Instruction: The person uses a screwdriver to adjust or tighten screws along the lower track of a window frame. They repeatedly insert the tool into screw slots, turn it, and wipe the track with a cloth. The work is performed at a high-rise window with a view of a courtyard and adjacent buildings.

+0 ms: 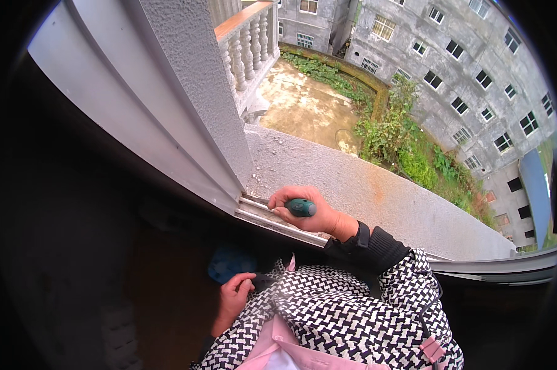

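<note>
My right hand (321, 216) is closed round the green handle (300, 207) of a tool with a grey end cap; it looks like a screwdriver, but its working end is hidden beneath the hand. The hand sits over the sliding-window track (272, 223), close to the corner where the track meets the window frame (186, 148). Lower down, my left hand (234, 297) is by my patterned garment, its fingers curled together at a dark grey piece (263, 282). I cannot make out whether the fingers grip that piece.
Outside the track runs a rough concrete ledge (352, 179) with crumbs of debris near the corner. Beyond it lie a drop to a yard (303, 92), a balustrade (247, 49) and a grey building (439, 74). A blue item (229, 264) shows dimly below the window.
</note>
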The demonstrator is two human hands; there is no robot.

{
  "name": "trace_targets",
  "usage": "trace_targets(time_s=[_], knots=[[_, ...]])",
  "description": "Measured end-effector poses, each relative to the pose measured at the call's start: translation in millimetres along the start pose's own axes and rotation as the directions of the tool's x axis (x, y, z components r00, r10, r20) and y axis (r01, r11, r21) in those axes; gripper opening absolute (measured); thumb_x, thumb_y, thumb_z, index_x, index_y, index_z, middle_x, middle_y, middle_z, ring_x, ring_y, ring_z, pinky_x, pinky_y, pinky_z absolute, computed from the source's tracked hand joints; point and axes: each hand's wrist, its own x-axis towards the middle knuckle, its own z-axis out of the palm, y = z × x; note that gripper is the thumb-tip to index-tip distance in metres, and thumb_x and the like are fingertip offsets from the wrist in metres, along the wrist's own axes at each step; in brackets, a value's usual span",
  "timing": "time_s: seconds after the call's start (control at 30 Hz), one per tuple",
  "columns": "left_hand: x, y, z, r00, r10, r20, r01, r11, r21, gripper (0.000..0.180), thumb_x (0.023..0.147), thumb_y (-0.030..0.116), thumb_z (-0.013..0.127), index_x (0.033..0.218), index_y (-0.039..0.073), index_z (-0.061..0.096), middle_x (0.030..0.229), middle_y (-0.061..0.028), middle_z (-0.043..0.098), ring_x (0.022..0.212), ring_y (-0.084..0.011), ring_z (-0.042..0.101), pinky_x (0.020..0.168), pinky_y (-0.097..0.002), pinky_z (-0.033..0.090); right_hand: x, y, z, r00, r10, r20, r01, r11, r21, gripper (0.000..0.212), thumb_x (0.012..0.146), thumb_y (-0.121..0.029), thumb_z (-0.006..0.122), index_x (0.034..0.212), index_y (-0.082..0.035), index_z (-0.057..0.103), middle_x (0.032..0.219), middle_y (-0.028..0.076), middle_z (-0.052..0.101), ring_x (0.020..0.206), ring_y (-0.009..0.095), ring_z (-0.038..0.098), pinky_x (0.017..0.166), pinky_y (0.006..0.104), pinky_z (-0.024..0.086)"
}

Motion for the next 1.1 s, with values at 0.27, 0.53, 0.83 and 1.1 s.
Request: trace_targets(time_s=[0.27, 0.53, 0.83, 1.1], knots=[[-6, -5, -4, 0.998, -0.047, -0.034, 0.046, 0.998, -0.041, 0.019, 0.098, 0.007, 0.062, 0.112, 0.002, 0.074, 0.081, -0.0055, 0.072, 0.073, -0.0113, 0.067, 0.071, -0.025, 0.055, -33, -38, -22, 0.995, 0.093, 0.048, -0.087, 0.989, -0.118, 0.007, 0.089, -0.008, 0.075, 0.092, -0.006, 0.069, 0.088, 0.007, 0.073, 0.078, 0.019, 0.069, 0.074, 0.0315, 0.055], [-8, -1, -6, 1.0, -0.003, -0.031, 0.002, 1.0, -0.022, 0.019, 0.098, 0.008, 0.062, 0.112, 0.002, 0.074, 0.082, -0.0051, 0.072, 0.074, -0.0103, 0.066, 0.071, -0.0248, 0.054, -26, -35, -10, 0.992, -0.122, 0.029, 0.125, 0.985, -0.122, 0.01, 0.087, -0.009, 0.077, 0.094, -0.007, 0.069, 0.087, 0.007, 0.071, 0.078, 0.019, 0.068, 0.074, 0.0327, 0.054], [-14, 5, -7, 0.999, -0.023, -0.034, 0.022, 0.999, -0.042, 0.019, 0.099, 0.01, 0.064, 0.112, 0.001, 0.074, 0.082, -0.0044, 0.072, 0.076, -0.0093, 0.066, 0.07, -0.0235, 0.053, 19, -20, 8, 0.998, -0.06, -0.023, 0.059, 0.997, -0.045, 0.009, 0.089, -0.009, 0.075, 0.095, -0.006, 0.07, 0.088, 0.007, 0.072, 0.08, 0.02, 0.069, 0.075, 0.0327, 0.055], [-15, 7, -5, 0.999, -0.026, -0.031, 0.025, 0.999, -0.039, 0.019, 0.099, 0.008, 0.063, 0.112, 0.002, 0.075, 0.083, -0.0047, 0.073, 0.075, -0.0097, 0.067, 0.071, -0.0241, 0.054, -2, -29, -10, 0.999, -0.03, 0.043, 0.034, 0.995, -0.089, 0.009, 0.088, -0.007, 0.076, 0.094, -0.005, 0.069, 0.091, 0.007, 0.074, 0.081, 0.018, 0.069, 0.077, 0.032, 0.055]])
